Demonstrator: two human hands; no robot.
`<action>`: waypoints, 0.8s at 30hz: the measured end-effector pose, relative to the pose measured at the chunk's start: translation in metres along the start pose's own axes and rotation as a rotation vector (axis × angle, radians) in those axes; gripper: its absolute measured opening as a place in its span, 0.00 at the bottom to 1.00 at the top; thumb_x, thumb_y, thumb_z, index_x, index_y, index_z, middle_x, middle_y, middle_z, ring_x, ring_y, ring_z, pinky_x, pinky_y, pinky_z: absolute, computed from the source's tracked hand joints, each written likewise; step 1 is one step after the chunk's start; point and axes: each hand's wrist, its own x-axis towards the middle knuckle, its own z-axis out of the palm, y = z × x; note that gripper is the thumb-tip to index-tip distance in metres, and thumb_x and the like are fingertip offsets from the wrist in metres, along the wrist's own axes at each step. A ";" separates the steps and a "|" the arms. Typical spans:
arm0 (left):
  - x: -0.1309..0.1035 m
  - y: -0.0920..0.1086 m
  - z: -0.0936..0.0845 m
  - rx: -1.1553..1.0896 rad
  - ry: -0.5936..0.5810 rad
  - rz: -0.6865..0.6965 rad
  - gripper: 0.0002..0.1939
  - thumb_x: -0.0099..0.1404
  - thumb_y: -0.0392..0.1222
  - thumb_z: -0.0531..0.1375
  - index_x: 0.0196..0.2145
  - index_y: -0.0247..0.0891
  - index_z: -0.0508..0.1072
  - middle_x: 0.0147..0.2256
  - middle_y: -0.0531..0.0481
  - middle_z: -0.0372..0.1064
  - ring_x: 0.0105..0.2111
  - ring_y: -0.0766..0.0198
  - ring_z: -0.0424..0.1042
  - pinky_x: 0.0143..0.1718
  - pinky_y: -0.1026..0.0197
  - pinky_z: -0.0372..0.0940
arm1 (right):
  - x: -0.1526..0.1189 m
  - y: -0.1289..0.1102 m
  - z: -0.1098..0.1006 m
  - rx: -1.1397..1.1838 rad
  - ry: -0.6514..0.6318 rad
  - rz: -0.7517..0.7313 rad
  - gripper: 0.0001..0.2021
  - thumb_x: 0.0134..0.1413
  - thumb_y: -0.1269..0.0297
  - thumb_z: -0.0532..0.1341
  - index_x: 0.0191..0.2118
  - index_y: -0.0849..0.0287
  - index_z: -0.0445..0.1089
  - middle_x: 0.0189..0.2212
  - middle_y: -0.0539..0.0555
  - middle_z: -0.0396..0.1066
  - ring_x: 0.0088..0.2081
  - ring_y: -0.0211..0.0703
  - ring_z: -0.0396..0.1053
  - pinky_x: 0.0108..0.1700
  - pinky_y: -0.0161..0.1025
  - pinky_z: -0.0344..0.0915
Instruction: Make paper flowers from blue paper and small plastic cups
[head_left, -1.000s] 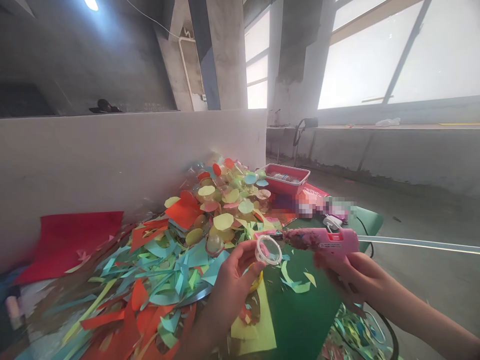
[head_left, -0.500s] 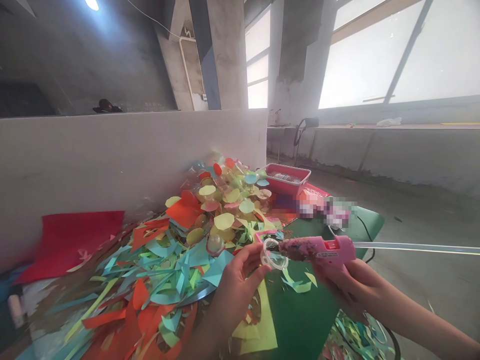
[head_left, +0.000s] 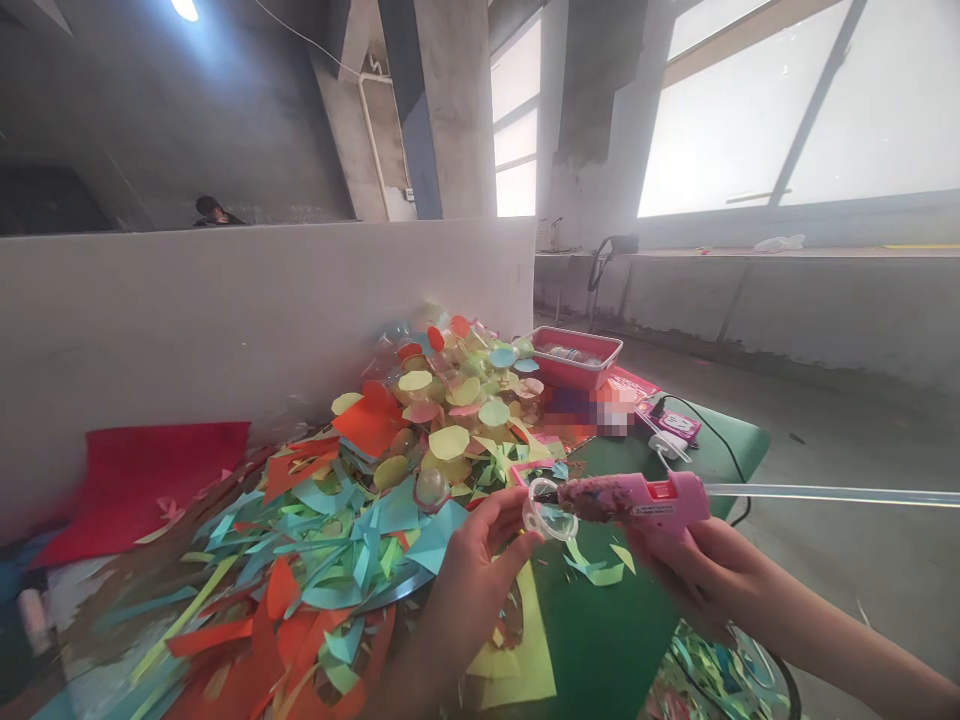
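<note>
A small clear plastic cup [head_left: 552,512] is pinched at its rim by the fingers of my left hand [head_left: 484,560]. My right hand [head_left: 705,565] grips a pink glue gun [head_left: 667,503], with a long clear glue stick [head_left: 840,494] sticking out of its back. The gun's dark nozzle is at the cup's rim; whether they touch is hard to tell. Brown residue coats the front of the gun. Below the cup, curled green paper scraps [head_left: 596,572] lie on the green table.
Colored paper scraps [head_left: 367,540] and a pile of clear cups with paper discs [head_left: 450,400] cover the left and middle. Behind stand a pink basket [head_left: 576,357] and a white partition [head_left: 262,320]. A black cable [head_left: 712,425] crosses the right corner. A person [head_left: 216,211] is beyond the partition.
My hands, the cup and the glue gun have hardly moved. Beyond the partition, the person's head has shifted slightly.
</note>
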 end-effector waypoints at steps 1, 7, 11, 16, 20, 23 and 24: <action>0.000 0.000 0.000 0.002 0.001 -0.005 0.23 0.60 0.47 0.64 0.52 0.38 0.69 0.56 0.39 0.68 0.56 0.51 0.67 0.57 0.50 0.62 | 0.000 0.000 0.000 0.012 0.000 0.004 0.33 0.38 0.27 0.59 0.27 0.58 0.67 0.15 0.43 0.51 0.15 0.33 0.51 0.17 0.32 0.47; 0.001 -0.002 0.000 0.005 0.009 -0.009 0.24 0.60 0.47 0.64 0.52 0.37 0.69 0.56 0.39 0.68 0.56 0.50 0.67 0.57 0.50 0.63 | 0.002 0.002 0.001 0.065 0.012 0.009 0.31 0.38 0.29 0.62 0.28 0.58 0.68 0.16 0.44 0.55 0.16 0.32 0.50 0.17 0.32 0.47; 0.002 -0.002 -0.001 0.015 0.008 -0.002 0.24 0.60 0.47 0.63 0.52 0.37 0.69 0.56 0.38 0.68 0.56 0.50 0.67 0.57 0.51 0.63 | 0.003 0.005 -0.001 0.061 -0.018 0.002 0.30 0.40 0.30 0.62 0.27 0.57 0.67 0.14 0.43 0.53 0.15 0.32 0.51 0.17 0.32 0.47; 0.001 -0.002 -0.001 0.027 0.002 -0.002 0.24 0.60 0.47 0.63 0.52 0.37 0.69 0.55 0.38 0.69 0.55 0.51 0.68 0.57 0.51 0.62 | 0.005 0.005 -0.002 0.039 -0.027 -0.003 0.30 0.40 0.30 0.61 0.27 0.58 0.66 0.14 0.42 0.52 0.15 0.31 0.51 0.17 0.31 0.46; 0.001 -0.005 -0.001 0.062 0.031 0.001 0.22 0.60 0.47 0.63 0.51 0.38 0.70 0.54 0.40 0.70 0.54 0.52 0.69 0.56 0.51 0.63 | 0.003 0.000 0.000 0.034 -0.026 0.008 0.30 0.39 0.31 0.62 0.25 0.59 0.65 0.14 0.41 0.51 0.14 0.29 0.48 0.16 0.30 0.47; 0.001 -0.005 0.000 0.052 0.036 0.010 0.22 0.60 0.47 0.64 0.50 0.39 0.71 0.53 0.41 0.71 0.53 0.52 0.70 0.56 0.51 0.63 | 0.003 -0.001 0.001 0.042 -0.009 0.014 0.31 0.37 0.30 0.62 0.25 0.59 0.65 0.15 0.42 0.52 0.15 0.29 0.49 0.16 0.30 0.48; 0.001 -0.004 0.000 0.043 0.037 0.010 0.22 0.59 0.47 0.64 0.50 0.39 0.72 0.53 0.40 0.71 0.53 0.51 0.70 0.56 0.50 0.64 | 0.003 0.000 0.001 0.044 -0.006 0.014 0.32 0.36 0.29 0.62 0.26 0.59 0.65 0.15 0.42 0.53 0.15 0.29 0.49 0.16 0.30 0.48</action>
